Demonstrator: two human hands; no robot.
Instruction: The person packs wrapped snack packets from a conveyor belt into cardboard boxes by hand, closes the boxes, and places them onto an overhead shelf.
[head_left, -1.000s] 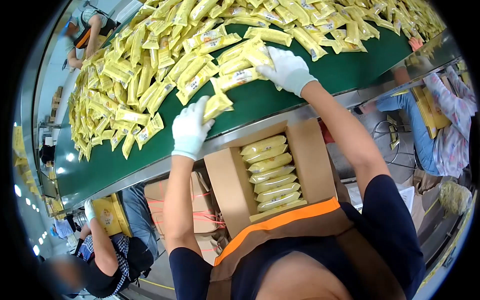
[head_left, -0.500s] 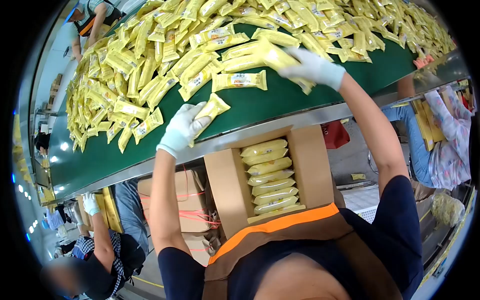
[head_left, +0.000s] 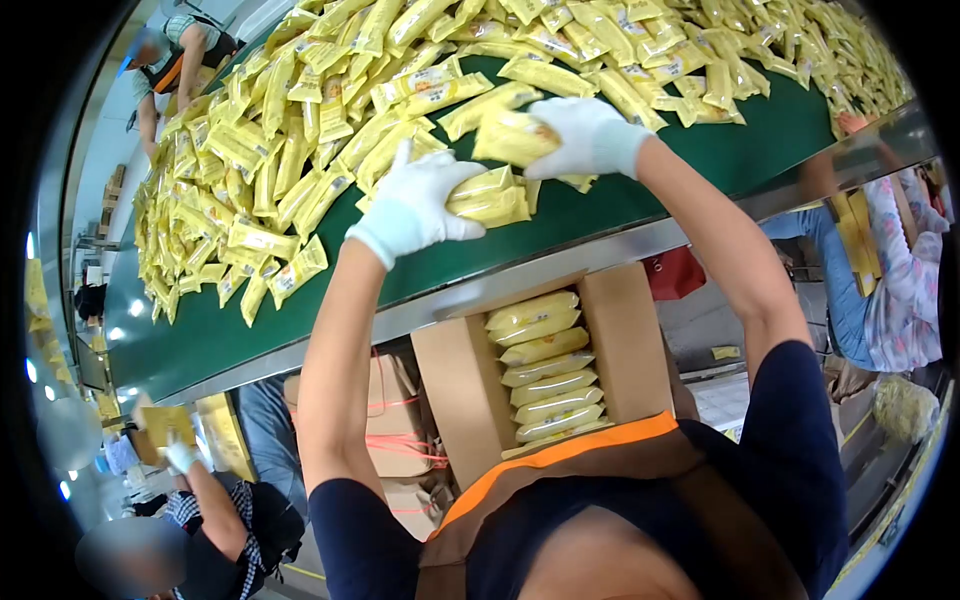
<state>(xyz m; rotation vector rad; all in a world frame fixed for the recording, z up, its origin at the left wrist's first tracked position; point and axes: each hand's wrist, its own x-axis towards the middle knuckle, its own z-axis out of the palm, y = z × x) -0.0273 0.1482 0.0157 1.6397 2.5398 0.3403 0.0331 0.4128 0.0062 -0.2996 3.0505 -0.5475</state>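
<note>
My left hand (head_left: 418, 208), in a white glove, is at the near part of the green belt. Its thumb and fingers close on the left end of yellow snack packets (head_left: 500, 205) lying together, one finger pointing up. My right hand (head_left: 583, 138), also gloved, grips another yellow snack packet (head_left: 512, 138) just above and to the right of them. The right fingertips are partly hidden by that packet. Below the belt edge, an open cardboard box (head_left: 455, 385) holds a row of several similar packets (head_left: 555, 385).
Heaps of yellow packets (head_left: 240, 150) cover the far side of the green belt (head_left: 690, 170). A metal rim (head_left: 640, 238) runs between belt and box. Strapped cartons (head_left: 395, 395) stand left of the box. Co-workers are at the left, upper left and right.
My left hand has moved right and up, from a single packet to packets near my right hand. My right hand has moved left with its packet. The co-worker at lower left now raises a yellow carton.
</note>
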